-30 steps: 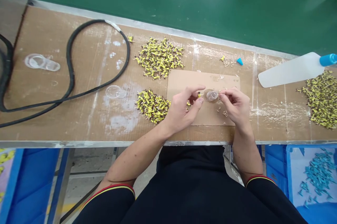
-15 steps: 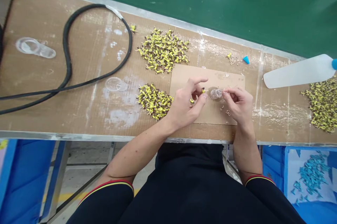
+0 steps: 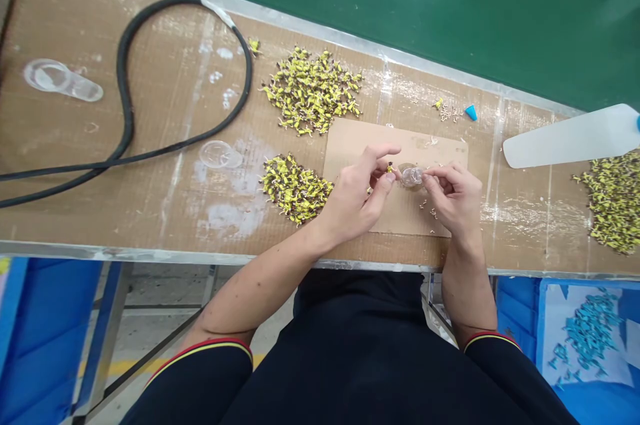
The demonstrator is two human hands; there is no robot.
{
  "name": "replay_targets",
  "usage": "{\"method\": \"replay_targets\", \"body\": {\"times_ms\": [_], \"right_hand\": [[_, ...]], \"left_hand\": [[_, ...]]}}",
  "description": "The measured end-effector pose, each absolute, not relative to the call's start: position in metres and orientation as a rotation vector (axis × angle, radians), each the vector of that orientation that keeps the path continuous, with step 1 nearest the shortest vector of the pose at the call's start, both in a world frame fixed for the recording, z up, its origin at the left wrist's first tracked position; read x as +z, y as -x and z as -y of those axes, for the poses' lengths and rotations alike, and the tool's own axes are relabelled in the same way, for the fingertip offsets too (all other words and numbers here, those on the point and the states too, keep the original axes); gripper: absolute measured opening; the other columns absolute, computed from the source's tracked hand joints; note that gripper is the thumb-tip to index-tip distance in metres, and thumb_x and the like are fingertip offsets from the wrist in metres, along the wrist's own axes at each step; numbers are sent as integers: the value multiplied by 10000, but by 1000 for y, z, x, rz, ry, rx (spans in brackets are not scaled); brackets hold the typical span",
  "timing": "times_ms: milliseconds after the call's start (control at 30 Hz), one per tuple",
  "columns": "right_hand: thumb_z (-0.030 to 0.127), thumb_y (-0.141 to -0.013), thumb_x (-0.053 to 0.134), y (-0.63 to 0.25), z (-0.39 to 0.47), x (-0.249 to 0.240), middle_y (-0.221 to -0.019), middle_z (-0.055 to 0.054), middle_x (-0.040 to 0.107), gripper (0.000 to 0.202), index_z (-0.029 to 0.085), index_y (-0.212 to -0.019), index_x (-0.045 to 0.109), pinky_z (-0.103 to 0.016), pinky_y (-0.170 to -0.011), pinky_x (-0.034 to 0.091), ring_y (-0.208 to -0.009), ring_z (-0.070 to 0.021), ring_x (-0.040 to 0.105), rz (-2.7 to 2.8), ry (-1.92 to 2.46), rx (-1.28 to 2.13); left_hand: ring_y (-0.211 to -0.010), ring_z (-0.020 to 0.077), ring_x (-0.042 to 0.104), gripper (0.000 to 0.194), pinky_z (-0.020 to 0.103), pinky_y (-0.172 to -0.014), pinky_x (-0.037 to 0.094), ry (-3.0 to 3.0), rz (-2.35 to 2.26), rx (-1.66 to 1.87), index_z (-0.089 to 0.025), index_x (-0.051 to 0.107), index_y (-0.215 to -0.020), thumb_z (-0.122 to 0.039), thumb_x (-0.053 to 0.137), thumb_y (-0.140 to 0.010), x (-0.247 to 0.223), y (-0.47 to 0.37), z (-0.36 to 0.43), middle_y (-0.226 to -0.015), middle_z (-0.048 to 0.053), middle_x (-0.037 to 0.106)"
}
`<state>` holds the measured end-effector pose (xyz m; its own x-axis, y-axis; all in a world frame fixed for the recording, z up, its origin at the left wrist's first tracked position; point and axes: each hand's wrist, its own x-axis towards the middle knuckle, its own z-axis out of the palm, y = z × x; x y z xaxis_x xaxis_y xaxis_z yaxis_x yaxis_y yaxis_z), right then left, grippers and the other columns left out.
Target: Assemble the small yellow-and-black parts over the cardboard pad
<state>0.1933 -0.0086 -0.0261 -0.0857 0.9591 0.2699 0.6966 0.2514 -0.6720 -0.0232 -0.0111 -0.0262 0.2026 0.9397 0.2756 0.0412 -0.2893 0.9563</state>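
My left hand [image 3: 354,193] pinches a small yellow-and-dark figure [image 3: 390,168] between thumb and a finger, with the index finger lifted over it. My right hand [image 3: 453,192] is closed, its thumb and forefinger pressed together at the right edge of a clear plastic cup-like piece [image 3: 413,176]; whether they grip this piece or something tiny is hidden. That clear piece is between my two hands, over a flat cardboard sheet [image 3: 350,138]. The figure is close to the left side of the clear piece. Tiny pale bits [image 3: 433,213] lie below it on the sheet.
Piles of yellow-and-dark figures lie at the back [image 3: 313,92], by my left forearm [image 3: 295,188] and at far right [image 3: 617,202]. A black cable [image 3: 125,78] loops across the left. A white bottle [image 3: 570,135] lies right; a blue cone cap [image 3: 471,112] is behind.
My left hand has moved slightly right with the figure, bringing it nearer the clear piece. My right hand stays almost in place. The view has shifted a little.
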Motion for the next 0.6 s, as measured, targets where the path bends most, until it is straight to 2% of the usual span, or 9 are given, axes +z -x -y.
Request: {"method": "replay_targets", "body": {"times_ms": [167,433,600], "right_hand": [[218,-896,688,-193,9,-26,-665,34,528,89,221,-839,756,-282,-569,397,-563,-113,431,1849,1503,490],[227,-890,696,-193,9,-26,-667,34,537,81,224,-840,760,-287,-568,390,-563,-114,428,1836,1511,492],[277,-901,707,-193,10,-24,-637,43,468,91,231,-836,752,-281,-528,343,-567,-119,424,1716,1494,539]], "left_hand": [[-758,90,670,304,243,-747,532,-1490,-932,1225,-212,503,-1266,-99,486,-985,-25,23,11,-990,20,732],[-782,98,709,124,245,-749,546,-1353,-924,1182,-187,549,-1050,-113,470,-990,-20,21,10,-997,48,751],[-745,114,731,65,239,-709,566,-1244,-934,1149,-182,581,-1013,-153,542,-969,-19,21,10,-826,5,699]]}}
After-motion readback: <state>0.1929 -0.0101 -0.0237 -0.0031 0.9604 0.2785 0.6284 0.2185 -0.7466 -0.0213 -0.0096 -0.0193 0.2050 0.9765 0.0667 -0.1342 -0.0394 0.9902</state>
